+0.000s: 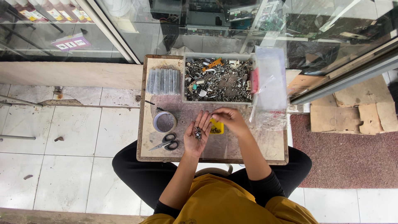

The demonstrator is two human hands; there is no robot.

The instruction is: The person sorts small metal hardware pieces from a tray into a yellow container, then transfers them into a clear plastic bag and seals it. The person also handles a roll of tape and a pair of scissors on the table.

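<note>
Overhead view of a seated person at a small worn board serving as the surface (265, 145), which rests across the lap. The left hand (198, 133) lies palm up with the fingers spread and slightly cupped, carrying a small heap of dark metal screws (197, 132) in the middle of the palm. The right hand (229, 119) is turned palm down just beside and above the left fingertips, its fingers curled and drawn together near the tips of the left fingers; whether a screw is pinched between them cannot be told at this size. A small yellow tray (216, 127) holding more small parts sits on the surface between the two hands, partly covered by the right hand. To the left of the left hand lie a roll of tape (164, 122) and, nearer the person, black-handled scissors (166, 143), both close to but apart from the hand. Farther from the person stands a clear plastic bin (218, 79) filled with mixed screws and metal hardware, with a row of clear plastic tubes (163, 81) to its left. Clear plastic bags (269, 87) lie at the right of the bin. Pale floor tiles (70, 137) surround the surface.
</note>
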